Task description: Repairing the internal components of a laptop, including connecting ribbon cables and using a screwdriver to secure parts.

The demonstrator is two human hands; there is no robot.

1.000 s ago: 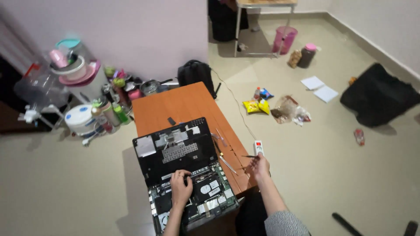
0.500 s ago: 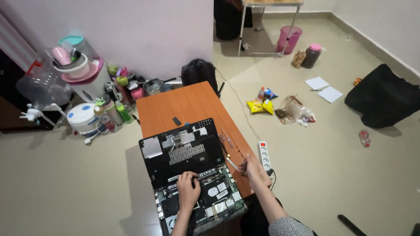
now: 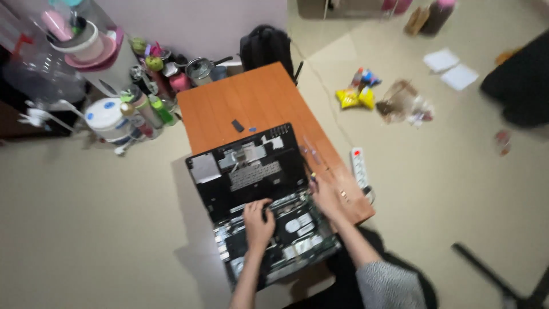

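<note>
Seen from above: a small orange-brown wooden table (image 3: pixel 251 100) on a pale beige tiled floor (image 3: pixel 91 229), with a lilac wall (image 3: pixel 200 23) behind. On the near end of the table, overhanging its front edge, an opened laptop (image 3: pixel 257 194) with the bottom cover off and boards exposed. Left hand (image 3: pixel 258 220) resting palm-down on the internals near the middle, fingers curled; whether anything is pinched, cannot tell. Right hand (image 3: pixel 326 197) at the laptop's right edge, closed narrowly around a thin screwdriver (image 3: pixel 313 178) with its tip pointing away. Farther up the bare tabletop, a small dark part (image 3: pixel 237 125) lying alone. Just right of the table, on the floor, a white power strip (image 3: pixel 359 167). Against the wall to the left, a crowd of bottles, pots and a white rice cooker (image 3: pixel 106 117); behind the table, a black backpack (image 3: pixel 266 48). Farther right on the floor, yellow snack packets (image 3: pixel 354 97) and white papers (image 3: pixel 452 68).
</note>
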